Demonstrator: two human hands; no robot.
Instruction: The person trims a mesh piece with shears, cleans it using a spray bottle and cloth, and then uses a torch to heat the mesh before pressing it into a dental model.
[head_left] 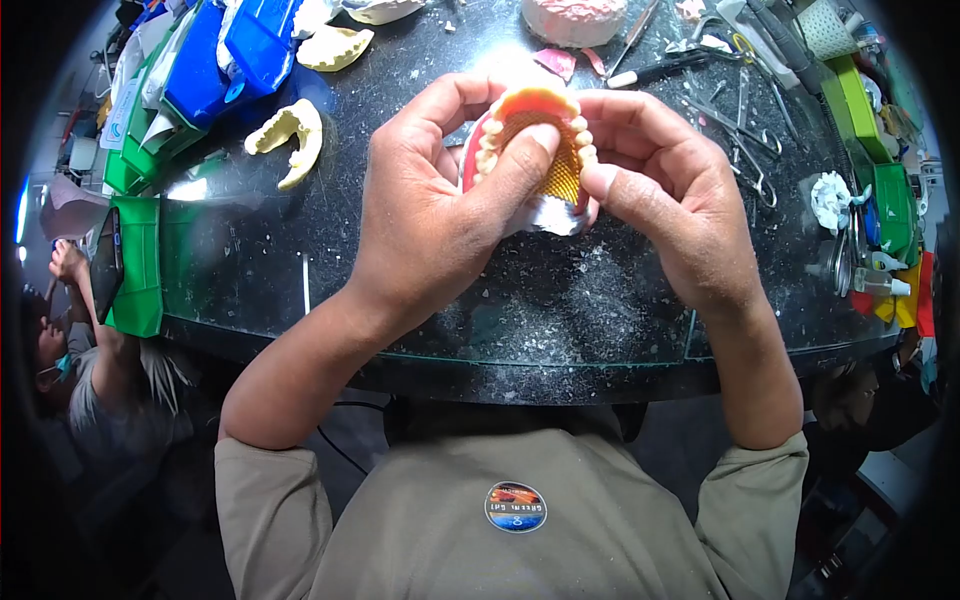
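Note:
Between both hands, above the dark bench, is a denture (490, 143) with cream teeth, pink-red gum wax and a gold mesh plate (566, 180) in its palate. White plaster shows at its lower edge. My left hand (430, 190) is closed around the left side, its thumb pressed onto the palate. My right hand (670, 190) grips the right side, the thumb tip against the teeth and the fingers curled behind. The fingertips behind the denture are partly hidden.
A horseshoe-shaped cream cast (308, 140) lies left, near blue bins (262, 45). A pink round mould (575, 20) stands at the back. Scissors (740, 130) and other tools lie right. White dust (590, 300) covers the bench front. Another person (110, 370) is at far left.

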